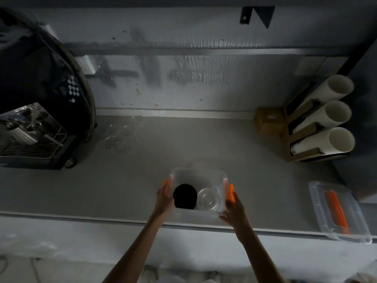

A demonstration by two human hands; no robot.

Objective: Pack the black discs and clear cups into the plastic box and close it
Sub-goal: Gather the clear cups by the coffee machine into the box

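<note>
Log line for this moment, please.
left hand and right hand on box sides | black discs, clear cups inside | lid off, right

Left hand [164, 198] and right hand [234, 209] outstretched, seemingly gripping.

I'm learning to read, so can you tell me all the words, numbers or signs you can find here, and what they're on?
No word or number here can be read.
Black machine: a cluster of white hexagon dots, a logo perhaps, with no letters.
Wall: dark smeared marks, too blurred to read as anything.
Brown cardboard box: a faint patch, too small to read.
Plastic box, lid, white tubes: no text visible.
</note>
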